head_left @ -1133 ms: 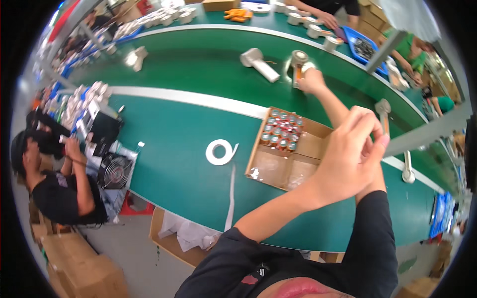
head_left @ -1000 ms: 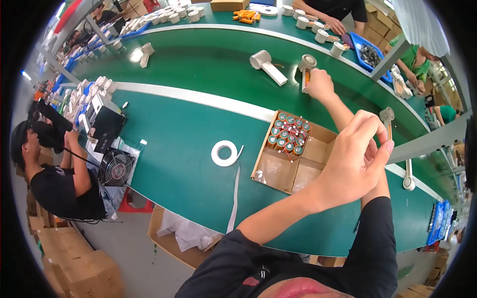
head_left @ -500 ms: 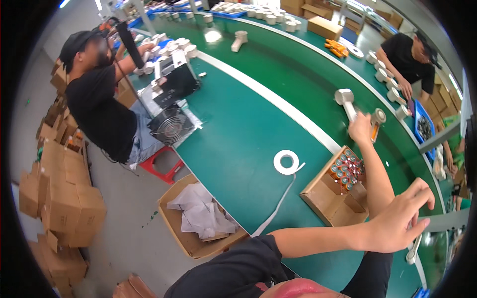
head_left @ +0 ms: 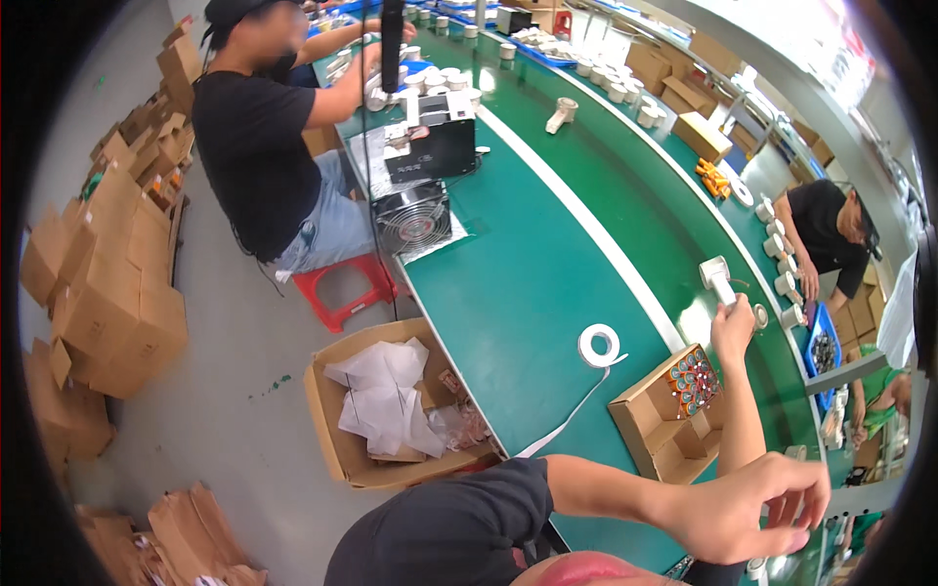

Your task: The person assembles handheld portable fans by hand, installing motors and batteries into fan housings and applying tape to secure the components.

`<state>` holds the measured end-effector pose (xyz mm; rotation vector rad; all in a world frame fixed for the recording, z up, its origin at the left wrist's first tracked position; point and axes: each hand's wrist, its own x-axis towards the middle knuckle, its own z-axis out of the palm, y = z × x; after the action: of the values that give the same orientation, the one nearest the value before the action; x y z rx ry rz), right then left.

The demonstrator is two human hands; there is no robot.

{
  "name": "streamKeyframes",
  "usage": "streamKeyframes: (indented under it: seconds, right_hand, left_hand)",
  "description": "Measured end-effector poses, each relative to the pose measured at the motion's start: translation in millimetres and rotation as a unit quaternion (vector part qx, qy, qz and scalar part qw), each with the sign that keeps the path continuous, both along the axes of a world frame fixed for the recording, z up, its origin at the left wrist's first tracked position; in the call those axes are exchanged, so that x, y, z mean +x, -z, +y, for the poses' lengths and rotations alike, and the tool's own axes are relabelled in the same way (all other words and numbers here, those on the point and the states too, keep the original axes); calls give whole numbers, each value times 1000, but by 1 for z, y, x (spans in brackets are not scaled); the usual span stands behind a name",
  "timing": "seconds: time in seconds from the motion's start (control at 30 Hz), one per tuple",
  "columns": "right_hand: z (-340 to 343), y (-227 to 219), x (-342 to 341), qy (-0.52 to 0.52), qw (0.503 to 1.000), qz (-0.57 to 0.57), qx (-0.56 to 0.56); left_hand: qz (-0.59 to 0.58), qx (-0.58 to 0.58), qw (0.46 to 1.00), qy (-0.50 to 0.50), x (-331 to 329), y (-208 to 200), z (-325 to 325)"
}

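Note:
In my right hand point(head_left: 733, 332) is the handle of a white round-headed device point(head_left: 716, 276), held over the green belt with its head pointing away from me. A thin reddish wire shows beside the handle. Beyond my knuckles, another white round-headed piece point(head_left: 759, 315) lies partly hidden on the belt. My left hand point(head_left: 757, 508) hangs in the air at the lower right, its fingers loosely bent and apart, with nothing visible in them. Between my arms and the tape roll stands a cardboard box point(head_left: 640, 435) with several wired orange cells point(head_left: 692, 379) in its far compartment.
A white tape roll point(head_left: 598, 345) trails a strip over the green table point(head_left: 518, 283). A black fan unit point(head_left: 413, 220) stands at its left edge. A carton point(head_left: 332, 430) with white sheets is below. One co-worker point(head_left: 259, 146) sits left, another point(head_left: 831, 230) works across the belt.
The whole view has shifted and tilted. My right hand has closed round the white device's handle and drawn it nearer. My left hand has dropped lower, its fingers curling downward.

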<state>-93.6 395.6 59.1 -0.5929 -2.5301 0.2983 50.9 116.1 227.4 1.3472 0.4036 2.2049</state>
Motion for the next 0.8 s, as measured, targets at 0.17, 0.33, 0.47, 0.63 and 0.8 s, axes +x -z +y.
streamKeyframes:
  seconds: [0.17,0.33,0.47,0.63,0.8]
  right_hand:
    - [-78,-38,69,-96,994,60,-3]
    - [-157,-58,182,-83,987,135,-37]
    - [-215,-32,292,-31,968,215,-123]
    - [-268,-42,367,117,961,238,76]
    - [-238,5,398,206,933,173,239]
  left_hand:
    - [-98,-13,990,102,42,-6,-36]
    - [250,-34,968,-5,87,62,-85]
    - [285,-329,899,-36,98,226,-176]
    - [249,-555,793,23,122,323,-254]
    - [429,-401,809,25,131,326,-211]
